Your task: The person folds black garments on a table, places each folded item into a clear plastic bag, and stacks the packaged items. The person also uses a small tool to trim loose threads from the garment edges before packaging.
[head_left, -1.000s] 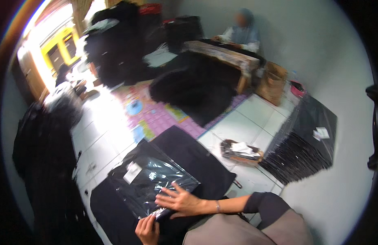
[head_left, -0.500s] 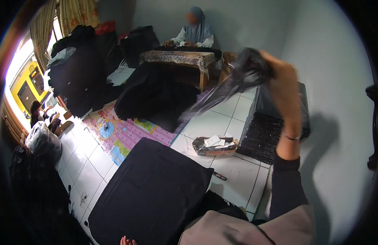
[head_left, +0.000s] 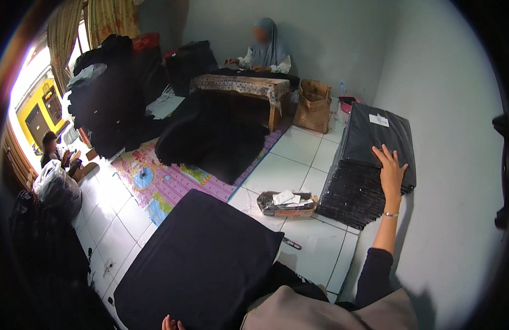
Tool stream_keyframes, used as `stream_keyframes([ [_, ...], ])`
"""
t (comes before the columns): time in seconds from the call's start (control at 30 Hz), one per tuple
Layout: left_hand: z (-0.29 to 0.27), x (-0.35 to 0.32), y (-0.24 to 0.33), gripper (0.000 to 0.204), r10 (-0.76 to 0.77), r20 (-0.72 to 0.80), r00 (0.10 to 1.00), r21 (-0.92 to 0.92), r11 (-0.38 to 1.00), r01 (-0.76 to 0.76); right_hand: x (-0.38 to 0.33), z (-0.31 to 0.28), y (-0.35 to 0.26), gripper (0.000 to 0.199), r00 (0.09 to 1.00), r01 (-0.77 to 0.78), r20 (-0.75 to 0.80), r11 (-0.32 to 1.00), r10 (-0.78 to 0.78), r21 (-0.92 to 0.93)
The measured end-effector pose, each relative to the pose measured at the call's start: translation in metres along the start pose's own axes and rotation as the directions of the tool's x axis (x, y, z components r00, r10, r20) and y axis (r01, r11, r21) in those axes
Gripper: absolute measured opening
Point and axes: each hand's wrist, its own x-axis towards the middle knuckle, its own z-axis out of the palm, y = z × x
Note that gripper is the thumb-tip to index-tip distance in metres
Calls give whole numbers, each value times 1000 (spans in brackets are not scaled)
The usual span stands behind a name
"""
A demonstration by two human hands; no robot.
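Note:
My right hand (head_left: 391, 169) lies with fingers spread flat on the top of a tall stack of black packages in clear plastic (head_left: 356, 190) by the right wall. A white label (head_left: 379, 120) shows on the top package, beyond my fingertips. At the lower edge, only the fingertips of my left hand (head_left: 172, 323) are in view, stretched out and resting on the near edge of a large flat piece of black folded fabric (head_left: 196, 258). The rest of that hand is cut off by the frame.
A small open box with white cards (head_left: 286, 204) and a small cutter (head_left: 291, 243) are on the tiles. A person (head_left: 264, 52) works at a low cloth-covered table (head_left: 241, 84). Black fabric (head_left: 210, 132) covers part of a pink mat (head_left: 196, 179). A paper sack (head_left: 312, 106) stands behind.
My right hand has come down from a raised position, where it held a dark, crumpled plastic package, onto the stack. It no longer grips the package. My left fingertips stay put.

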Motion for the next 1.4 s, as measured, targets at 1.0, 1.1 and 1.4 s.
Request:
stream_keyframes([
  [1.0,-64,-209,-69,61,-714,614,338,-94,359,929,-71,82,-171,45,309,-597,377,131,-873,792],
  [1.1,-74,-198,-62,60,-716,553,427,-674,-82,734,-56,65,-159,66,-216,-527,298,368,-930,766],
  [1.4,-142,92,-57,60,-515,48,856,-631,648,426,-14,-36,-367,19,638,133,-361,-365,-680,922],
])
